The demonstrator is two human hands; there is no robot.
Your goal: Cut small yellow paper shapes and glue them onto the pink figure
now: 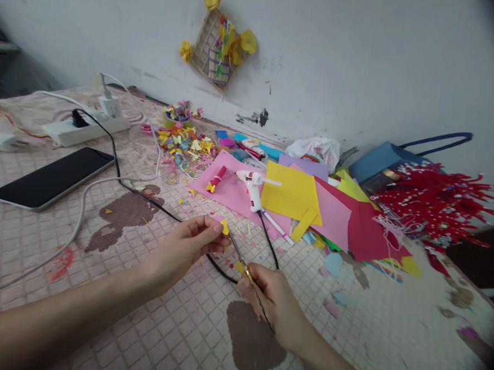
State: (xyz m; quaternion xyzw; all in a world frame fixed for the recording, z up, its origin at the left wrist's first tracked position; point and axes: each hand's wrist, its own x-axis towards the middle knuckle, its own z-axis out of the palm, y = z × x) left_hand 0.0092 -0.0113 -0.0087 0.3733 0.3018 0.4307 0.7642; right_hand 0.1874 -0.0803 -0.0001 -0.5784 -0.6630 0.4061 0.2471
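A small yellow paper piece is pinched between the thumb and fingers of my left hand. My right hand is closed around a pair of slim scissors, whose blades point up and left, with the tips close to the yellow piece. Beyond my hands a white glue gun lies on a pink sheet, beside a rolled red piece with a yellow shape at its end. To the right of the glue gun is a yellow sheet.
A black tablet and a white power strip lie at the left, with cables crossing the table. Cut paper shapes are heaped at the back. Red tinsel-like stems and a blue bag stand at the right.
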